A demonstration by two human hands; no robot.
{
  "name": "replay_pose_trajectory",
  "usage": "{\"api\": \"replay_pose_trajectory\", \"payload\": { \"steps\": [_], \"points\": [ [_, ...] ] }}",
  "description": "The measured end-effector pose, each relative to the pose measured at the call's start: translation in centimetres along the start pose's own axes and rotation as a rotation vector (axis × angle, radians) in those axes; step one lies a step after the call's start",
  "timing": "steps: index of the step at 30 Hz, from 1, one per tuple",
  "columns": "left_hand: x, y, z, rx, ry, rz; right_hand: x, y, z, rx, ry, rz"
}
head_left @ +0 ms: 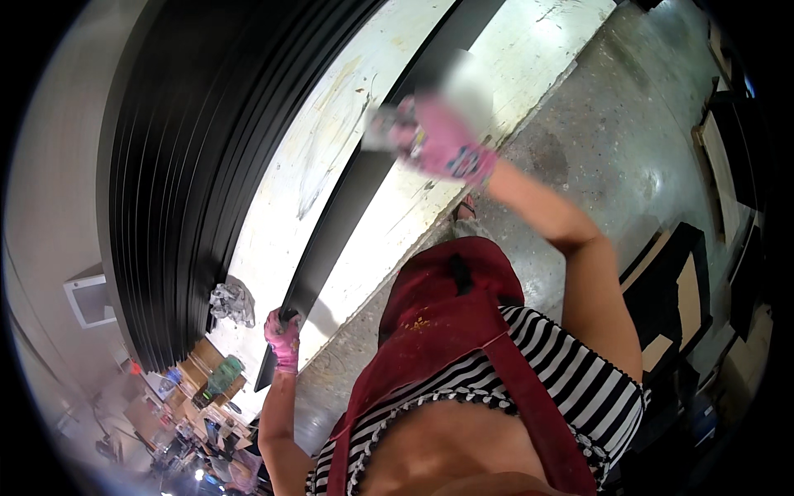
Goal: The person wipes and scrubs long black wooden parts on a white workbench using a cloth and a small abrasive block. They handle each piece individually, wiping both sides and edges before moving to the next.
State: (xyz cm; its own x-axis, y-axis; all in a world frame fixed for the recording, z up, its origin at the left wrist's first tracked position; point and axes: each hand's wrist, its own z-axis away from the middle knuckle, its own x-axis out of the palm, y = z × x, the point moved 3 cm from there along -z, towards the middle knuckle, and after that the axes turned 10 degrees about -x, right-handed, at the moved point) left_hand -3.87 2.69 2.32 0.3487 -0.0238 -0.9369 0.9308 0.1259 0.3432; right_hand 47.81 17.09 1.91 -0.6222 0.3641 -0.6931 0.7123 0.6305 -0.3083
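Both gloved, left hand [284, 334] grips black strip [347, 207]; right hand [442, 140] clutches blurred tool [382, 128]

Bright overhead light washes out the white worktop [364, 157] and puts glare on the floor [653, 165]. The right hand [442, 140] is motion-blurred. Fisheye bends straight edges, corners fall black, and the lower-left clutter is soft.

The thing held in the right hand [442, 140] is blurred, so its kind cannot be told. Just above that hand, a patch is smeared out over the long black strip [347, 207]. The strip's near end is hidden by the left hand [284, 335].
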Motion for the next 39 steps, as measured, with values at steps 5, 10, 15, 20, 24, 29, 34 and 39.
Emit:
{"api": "replay_pose_trajectory", "payload": {
  "steps": [5, 10, 15, 20, 24, 29, 34, 39],
  "points": [
    [0.0, -0.9, 0.0, -0.064, -0.009, 0.033, -0.5, 1.1, -0.4, -0.004, 0.078, 0.026],
    [-0.1, 0.1, -0.5, -0.039, 0.011, 0.026, -2.8, 14.3, 0.5, 0.506, 0.044, -0.270],
    [-0.1, -0.9, -0.2, -0.071, 0.025, -0.036, -8.6, 23.5, -0.7, 0.457, 0.004, 0.361],
    [-0.2, 0.0, -0.1, -0.171, -0.037, -0.149, -12.8, 36.0, -0.7, 0.594, 0.498, -0.294],
    [-1.1, 4.2, 0.0, -0.253, -0.074, -0.083, -12.8, 44.6, -0.3, 0.542, 1.136, -1.679],
    [-0.8, 3.3, 0.2, -0.188, -0.052, -0.033, -10.0, 40.8, 2.2, 0.596, 0.795, -0.787],
    [-0.2, 1.6, 0.3, -0.284, -0.007, 0.057, -8.3, 23.7, 1.2, 0.674, 0.651, -1.047],
    [0.4, -1.6, 0.6, -0.060, 0.062, -0.134, -9.3, 17.4, 0.3, 0.369, 0.115, 0.176]
  ]
}}
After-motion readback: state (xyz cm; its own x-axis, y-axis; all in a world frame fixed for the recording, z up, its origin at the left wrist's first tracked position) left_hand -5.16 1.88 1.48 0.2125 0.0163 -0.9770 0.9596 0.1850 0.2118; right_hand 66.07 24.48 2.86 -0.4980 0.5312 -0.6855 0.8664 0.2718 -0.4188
